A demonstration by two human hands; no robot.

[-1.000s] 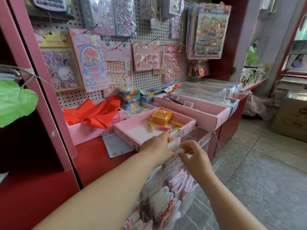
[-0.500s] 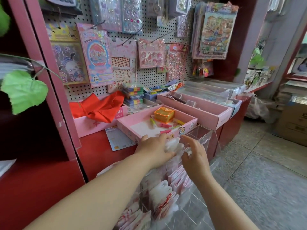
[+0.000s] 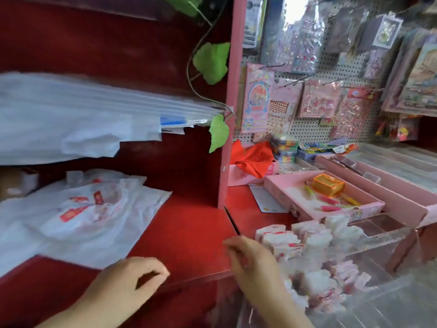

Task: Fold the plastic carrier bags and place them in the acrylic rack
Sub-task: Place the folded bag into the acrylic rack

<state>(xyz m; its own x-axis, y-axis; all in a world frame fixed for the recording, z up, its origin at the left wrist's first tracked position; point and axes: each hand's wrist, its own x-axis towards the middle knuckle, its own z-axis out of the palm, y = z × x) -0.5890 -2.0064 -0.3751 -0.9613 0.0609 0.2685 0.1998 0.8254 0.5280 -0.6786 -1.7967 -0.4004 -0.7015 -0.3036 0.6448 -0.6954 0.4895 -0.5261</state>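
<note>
A loose pile of white plastic carrier bags (image 3: pixel 78 216) with red print lies flat on the red shelf at the left. Several folded bags (image 3: pixel 305 237) stand in the clear acrylic rack (image 3: pixel 378 242) at the lower right. My left hand (image 3: pixel 132 282) hovers over the front of the red shelf, fingers loosely curled and holding nothing. My right hand (image 3: pixel 250 259) is at the left edge of the rack, blurred, with nothing in it.
A stack of clear and white sheets (image 3: pixel 78 114) rests on the shelf above the bags. A pink post (image 3: pixel 227 114) divides the shelf from the pegboard display. Pink trays (image 3: pixel 316 197) with small goods sit behind the rack. Green leaves (image 3: pixel 212 62) hang by the post.
Both hands have left the rack's folded bags and moved left and down. The view has swung left onto the red shelf with the loose bags.
</note>
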